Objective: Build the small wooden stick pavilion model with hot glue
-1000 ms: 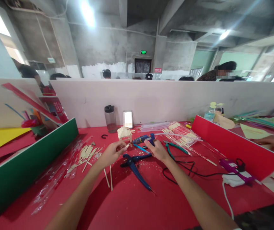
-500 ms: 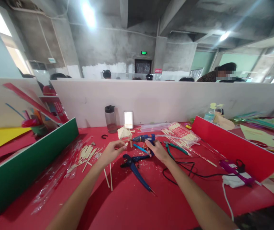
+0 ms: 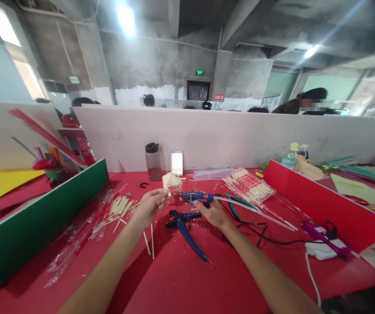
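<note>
Between its fingertips my left hand [image 3: 153, 205] pinches a small piece of pale wooden stick [image 3: 169, 192]. My right hand [image 3: 212, 211] is wrapped round the handle of a blue hot glue gun [image 3: 195, 196], whose nozzle points left, close to the stick piece. A clear glue stick [image 3: 252, 208] juts from the gun's back end. Just behind my left fingertips stands a small model house of pale sticks [image 3: 172, 180]. Below the hands, a dark blue cutter [image 3: 187, 233] lies on the red table [image 3: 180, 288].
Loose short sticks [image 3: 119, 209] lie left, a pack of sticks [image 3: 249, 183] back right. A bottle [image 3: 153, 162] stands by the white partition [image 3: 125, 139]. Green [image 3: 49, 213] and red boards [image 3: 325, 205] flank the table. Black cable and a purple power strip [image 3: 325, 237] lie right.
The glue gun has turned more level, its back end and glue stick now lower and nearer me. My right hand has moved slightly down and right; my left hand has shifted slightly left.
</note>
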### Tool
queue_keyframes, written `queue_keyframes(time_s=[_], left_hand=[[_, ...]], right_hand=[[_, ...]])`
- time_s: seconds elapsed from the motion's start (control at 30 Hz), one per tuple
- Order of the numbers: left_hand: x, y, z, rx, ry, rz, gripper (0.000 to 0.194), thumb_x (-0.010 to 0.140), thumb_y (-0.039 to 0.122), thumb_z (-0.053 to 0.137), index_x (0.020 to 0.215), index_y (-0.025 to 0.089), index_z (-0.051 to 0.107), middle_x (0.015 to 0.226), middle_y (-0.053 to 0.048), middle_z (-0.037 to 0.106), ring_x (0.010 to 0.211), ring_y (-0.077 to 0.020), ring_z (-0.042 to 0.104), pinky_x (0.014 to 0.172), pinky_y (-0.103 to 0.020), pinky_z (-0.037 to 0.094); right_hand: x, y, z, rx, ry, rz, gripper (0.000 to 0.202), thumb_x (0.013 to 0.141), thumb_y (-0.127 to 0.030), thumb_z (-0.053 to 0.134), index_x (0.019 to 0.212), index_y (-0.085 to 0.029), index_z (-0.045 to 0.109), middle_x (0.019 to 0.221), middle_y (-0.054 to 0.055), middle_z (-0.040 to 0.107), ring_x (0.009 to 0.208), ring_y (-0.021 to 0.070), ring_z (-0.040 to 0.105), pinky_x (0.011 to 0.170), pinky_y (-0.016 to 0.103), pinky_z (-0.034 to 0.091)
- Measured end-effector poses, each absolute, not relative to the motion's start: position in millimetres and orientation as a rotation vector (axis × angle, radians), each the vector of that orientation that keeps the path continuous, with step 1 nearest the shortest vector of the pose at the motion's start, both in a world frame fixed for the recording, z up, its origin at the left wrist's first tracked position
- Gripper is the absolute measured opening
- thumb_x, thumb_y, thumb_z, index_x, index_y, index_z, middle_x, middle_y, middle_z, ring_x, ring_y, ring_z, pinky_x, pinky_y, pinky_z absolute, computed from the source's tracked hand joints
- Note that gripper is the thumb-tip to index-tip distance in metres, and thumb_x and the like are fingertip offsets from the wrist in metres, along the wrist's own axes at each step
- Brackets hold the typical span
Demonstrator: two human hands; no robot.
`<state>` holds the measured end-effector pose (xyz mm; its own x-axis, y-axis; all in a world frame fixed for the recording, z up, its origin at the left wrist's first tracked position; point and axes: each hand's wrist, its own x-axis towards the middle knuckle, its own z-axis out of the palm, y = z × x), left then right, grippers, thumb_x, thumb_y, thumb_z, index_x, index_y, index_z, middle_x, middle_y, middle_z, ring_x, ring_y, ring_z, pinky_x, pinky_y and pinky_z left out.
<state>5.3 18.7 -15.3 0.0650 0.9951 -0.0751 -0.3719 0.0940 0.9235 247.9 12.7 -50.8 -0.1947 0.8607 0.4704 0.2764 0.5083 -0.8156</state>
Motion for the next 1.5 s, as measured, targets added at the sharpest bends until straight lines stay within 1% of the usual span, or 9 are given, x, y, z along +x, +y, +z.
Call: queue_keyframes(time_s=[0.1,0.17,0.33,0.43,0.63,0.87,1.13,1.3,1.5], left_hand=[[8,19,-14,0.780,0.937,1.304,0.011,0.076,0.013,0.074,0.085,0.009,0.068,0.072,-0.006,0.069,0.055,-0.0062,0.060,0.057,-0.014,0.052],[10,17,-12,0.737,0.941,1.324,0.011,0.076,0.011,0.073,0.086,0.009,0.068,0.071,-0.006,0.068,0.056,-0.0072,0.062,0.055,-0.014,0.052],[15,13,-10,0.733,0.896,1.348,0.010,0.078,0.016,0.074,0.077,0.011,0.066,0.060,0.000,0.062,0.047,-0.0047,0.056,0.048,-0.012,0.047],[19,12,-11,0.724,0.874,1.369,0.011,0.077,0.017,0.074,0.075,0.011,0.065,0.057,0.001,0.061,0.045,-0.0044,0.054,0.048,-0.013,0.047],[22,11,-11,0.670,0.902,1.413,0.009,0.078,0.017,0.073,0.078,0.011,0.066,0.061,-0.001,0.065,0.053,-0.0068,0.061,0.053,-0.014,0.051],[23,9,-9,0.680,0.883,1.424,0.017,0.072,0.020,0.079,0.077,0.012,0.065,0.062,-0.002,0.066,0.052,-0.0071,0.061,0.054,-0.015,0.051],[22,10,-10,0.691,0.899,1.455,0.020,0.070,0.022,0.081,0.077,0.012,0.065,0.061,-0.001,0.066,0.052,-0.0078,0.062,0.053,-0.016,0.050],[23,11,-12,0.681,0.870,1.450,0.017,0.074,0.022,0.079,0.076,0.012,0.065,0.060,0.000,0.065,0.051,-0.0056,0.059,0.052,-0.014,0.049],[24,10,-12,0.675,0.859,1.449,0.013,0.075,0.018,0.077,0.078,0.011,0.066,0.063,-0.001,0.066,0.052,-0.0054,0.060,0.052,-0.013,0.049]], right_hand=[[243,7,-46,-0.930,-1.783,0.581,0.023,0.088,-0.044,0.058,0.079,-0.022,0.059,0.074,0.001,0.062,0.068,0.0182,0.056,0.066,0.029,0.045],[241,5,-43,-0.932,-1.830,0.482,0.025,0.088,-0.041,0.059,0.073,-0.022,0.053,0.070,0.000,0.057,0.065,0.0169,0.054,0.064,0.028,0.043],[238,3,-42,-0.912,-1.872,0.343,0.027,0.090,-0.039,0.056,0.070,-0.022,0.048,0.069,-0.001,0.051,0.064,0.0154,0.052,0.065,0.027,0.041],[237,2,-43,-0.915,-1.856,0.321,0.028,0.090,-0.039,0.056,0.070,-0.022,0.046,0.068,-0.002,0.049,0.063,0.0151,0.050,0.063,0.027,0.040],[236,2,-44,-0.918,-1.816,0.333,0.027,0.089,-0.039,0.057,0.070,-0.022,0.047,0.067,-0.001,0.051,0.062,0.0157,0.052,0.062,0.028,0.040],[234,4,-47,-0.939,-1.755,0.415,0.024,0.087,-0.040,0.060,0.073,-0.022,0.052,0.067,-0.001,0.055,0.064,0.0165,0.054,0.063,0.028,0.043],[233,-2,-40,-0.849,-1.759,0.505,0.018,0.088,-0.038,0.058,0.083,-0.021,0.053,0.076,0.000,0.055,0.069,0.0162,0.053,0.068,0.028,0.045],[234,0,-43,-0.890,-1.763,0.470,0.020,0.089,-0.039,0.057,0.080,-0.022,0.051,0.076,0.000,0.054,0.070,0.0161,0.052,0.069,0.027,0.044],[235,4,-47,-0.920,-1.755,0.411,0.022,0.089,-0.038,0.057,0.078,-0.022,0.048,0.074,-0.001,0.051,0.070,0.0162,0.051,0.069,0.027,0.043]])
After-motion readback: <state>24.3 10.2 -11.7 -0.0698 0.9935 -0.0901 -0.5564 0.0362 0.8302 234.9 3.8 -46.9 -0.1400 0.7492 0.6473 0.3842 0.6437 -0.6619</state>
